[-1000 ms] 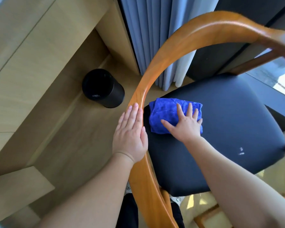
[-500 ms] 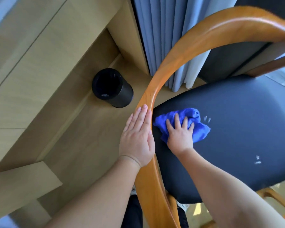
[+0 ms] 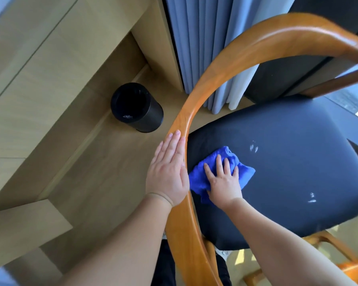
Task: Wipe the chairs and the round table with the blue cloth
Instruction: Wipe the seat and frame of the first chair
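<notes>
A black waste bin stands on the floor at left. The left hand lies flat, fingers straight, on the chair's curved wooden back rail. Just right of the rail, the right hand presses the bunched blue cloth onto the dark seat with spread, straight fingers. White smears lie ahead and right of the cloth, nearer the right hand

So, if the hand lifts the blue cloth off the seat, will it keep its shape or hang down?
Probably floppy: the blue cloth lies bunched in soft folds under the right hand, so it should droop when lifted. On the smooth dark seat it likely slides easily when pushed, though it may bunch up more.
</notes>
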`<state>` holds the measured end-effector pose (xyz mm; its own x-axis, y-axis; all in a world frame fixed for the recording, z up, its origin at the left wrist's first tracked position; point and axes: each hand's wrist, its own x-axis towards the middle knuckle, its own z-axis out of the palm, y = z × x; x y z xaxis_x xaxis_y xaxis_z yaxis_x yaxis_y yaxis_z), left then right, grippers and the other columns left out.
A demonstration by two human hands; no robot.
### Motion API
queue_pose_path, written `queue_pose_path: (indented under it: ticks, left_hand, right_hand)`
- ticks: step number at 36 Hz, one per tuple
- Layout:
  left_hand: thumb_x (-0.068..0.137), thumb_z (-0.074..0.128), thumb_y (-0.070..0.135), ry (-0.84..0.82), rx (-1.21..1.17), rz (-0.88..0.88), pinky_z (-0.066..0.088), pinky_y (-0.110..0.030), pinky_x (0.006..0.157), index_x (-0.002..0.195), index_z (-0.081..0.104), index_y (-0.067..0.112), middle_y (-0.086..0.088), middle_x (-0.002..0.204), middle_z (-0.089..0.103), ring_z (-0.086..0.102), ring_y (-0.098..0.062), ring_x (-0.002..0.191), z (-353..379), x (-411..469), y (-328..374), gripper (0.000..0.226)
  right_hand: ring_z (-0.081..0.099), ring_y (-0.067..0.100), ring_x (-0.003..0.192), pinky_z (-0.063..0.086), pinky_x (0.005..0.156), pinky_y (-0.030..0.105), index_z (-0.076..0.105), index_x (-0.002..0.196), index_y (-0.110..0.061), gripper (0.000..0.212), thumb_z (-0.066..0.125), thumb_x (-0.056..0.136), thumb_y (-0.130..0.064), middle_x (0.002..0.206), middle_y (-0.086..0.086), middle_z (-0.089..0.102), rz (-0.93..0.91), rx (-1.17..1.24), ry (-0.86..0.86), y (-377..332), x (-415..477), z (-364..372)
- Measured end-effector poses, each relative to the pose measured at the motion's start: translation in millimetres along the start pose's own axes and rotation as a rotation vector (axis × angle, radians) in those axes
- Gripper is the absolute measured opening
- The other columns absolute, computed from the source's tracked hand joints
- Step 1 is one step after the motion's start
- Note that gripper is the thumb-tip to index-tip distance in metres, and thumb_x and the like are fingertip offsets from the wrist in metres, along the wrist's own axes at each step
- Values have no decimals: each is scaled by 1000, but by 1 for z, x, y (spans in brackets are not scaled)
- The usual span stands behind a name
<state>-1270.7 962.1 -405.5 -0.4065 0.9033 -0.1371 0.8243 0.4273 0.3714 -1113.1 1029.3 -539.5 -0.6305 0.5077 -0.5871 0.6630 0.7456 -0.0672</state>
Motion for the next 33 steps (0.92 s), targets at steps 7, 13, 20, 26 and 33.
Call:
queue_pose_path:
  ticks: [7, 13, 20, 26, 33]
  left_hand:
    - [92, 27, 18, -10, -6, -11, 2, -27, 116, 146, 25, 13, -1, 155, 19, 5, -10, 143, -1, 0, 0, 55]
    - [91, 27, 18, -27, 6, -11, 2, -29, 117, 147, 23, 12, 0, 155, 16, 5, -11, 143, -4, 0, 1, 57]
    - [89, 26, 19, -36, -2, -6, 3, -28, 117, 146, 26, 11, -2, 155, 20, 8, -13, 143, -4, 1, 5, 57]
    - [88, 26, 19, -50, 0, 14, 5, -30, 117, 146, 26, 11, -2, 155, 20, 7, -13, 143, -2, -14, 6, 58]
    - [89, 24, 19, -22, 13, 26, 10, -34, 117, 145, 26, 10, -4, 154, 21, 10, -15, 143, -2, -2, 4, 58]
  right_hand:
    - [44, 28, 124, 45, 80, 35, 39, 142, -24, 67, 55, 77, -17, 149, 9, 37, -38, 162, 124, 26, 34, -58]
    - [13, 44, 140, 22, 108, 60, 30, 146, -38, 72, 60, 81, -31, 158, 15, 12, -100, 17, 93, 27, 105, -106]
    - [-8, 51, 140, -2, 106, 73, 14, 149, -44, 98, 34, 64, -87, 161, 12, -2, -110, -77, 39, 26, 113, -67]
    - [5, 49, 141, 5, 107, 70, 24, 148, -39, 87, 32, 74, -84, 159, 13, 13, -86, -82, 124, 16, 96, -49]
    - [16, 42, 141, 12, 113, 61, 40, 143, -29, 58, 54, 88, -40, 155, 10, 27, -111, -11, 164, 7, 87, -45]
